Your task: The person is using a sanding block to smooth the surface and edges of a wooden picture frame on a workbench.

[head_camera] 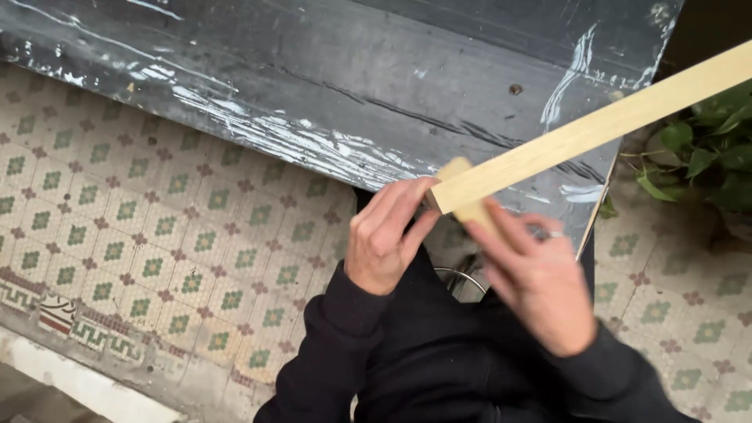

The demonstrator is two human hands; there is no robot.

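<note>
My left hand (385, 235) grips the near end of a long pale wooden strip (595, 129), which runs up to the right and out of the frame. My right hand (536, 274), with a ring on one finger, presses a small pale block (468, 210) against the strip's end from below; part of the block shows above the strip. The right hand is blurred. Both arms wear black sleeves.
A worn black board (352, 70) with scuffs and white smears lies across the top. A patterned green and cream tile floor (157, 227) spreads left and right. Green plant leaves (705, 149) sit at the right edge. A thin metal ring (458, 276) shows between my arms.
</note>
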